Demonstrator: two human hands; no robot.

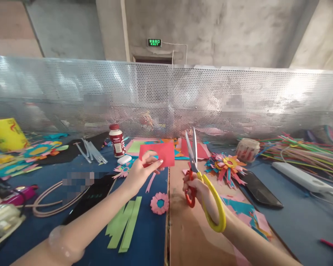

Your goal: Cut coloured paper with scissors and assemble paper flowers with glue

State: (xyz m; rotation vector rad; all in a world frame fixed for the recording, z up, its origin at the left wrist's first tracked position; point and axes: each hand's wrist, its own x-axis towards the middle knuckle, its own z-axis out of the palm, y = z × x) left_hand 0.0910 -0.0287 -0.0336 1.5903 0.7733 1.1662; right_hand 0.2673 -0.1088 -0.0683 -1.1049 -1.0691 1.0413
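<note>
Pinched between the thumb and fingers of my left hand (147, 168) is a red sheet of paper (162, 151), held up over the table. My right hand (198, 188) grips scissors (215, 207) with one yellow and one red handle; the blades point up and stand slightly apart, to the right of the sheet. Below the hands lies a pink paper ring flower (159, 203) with a blue centre. Light green paper strips (126, 221) rest under my left forearm. A layered paper flower (227, 166) in yellow, pink and blue sits beyond my right hand.
A bottle with a red cap (117, 140) stands at the back left. A dark phone (262, 190) and a white power strip (302, 177) lie on the right, near many coloured stems (302, 147). A perforated metal screen (196, 96) closes off the back.
</note>
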